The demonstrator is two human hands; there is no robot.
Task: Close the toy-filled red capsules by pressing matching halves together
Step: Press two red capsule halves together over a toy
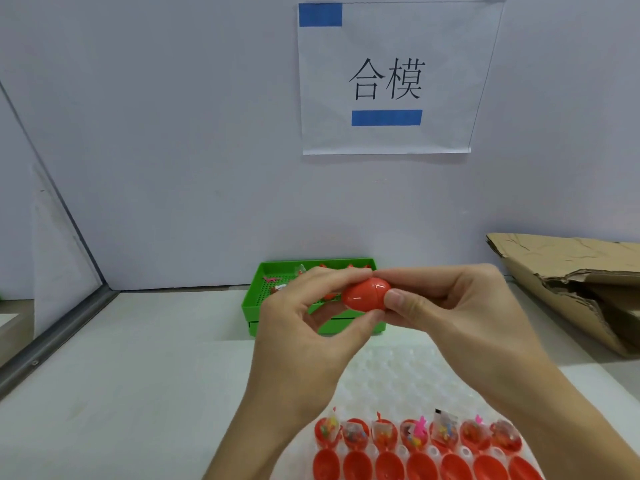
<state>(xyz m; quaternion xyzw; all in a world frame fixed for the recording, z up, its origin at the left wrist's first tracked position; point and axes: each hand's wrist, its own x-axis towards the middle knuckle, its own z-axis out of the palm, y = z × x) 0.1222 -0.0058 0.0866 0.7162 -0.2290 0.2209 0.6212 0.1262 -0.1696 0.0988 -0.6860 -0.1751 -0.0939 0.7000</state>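
A red egg-shaped capsule (363,293) is held up above the table, its two halves joined with a seam showing. My left hand (304,327) pinches its left half between thumb and fingers. My right hand (460,306) pinches the right half the same way. Below, on a clear blister tray (391,372), a row of several red capsule halves holds bagged toys (414,434). A row of several empty red halves (422,467) lies in front of it at the bottom edge.
A green perforated tray (256,299) stands behind my hands by the wall, with a few small toys and red pieces in it. Torn cardboard (571,285) lies at the right. A paper sign (388,77) hangs on the wall. A metal rail (59,337) borders the left.
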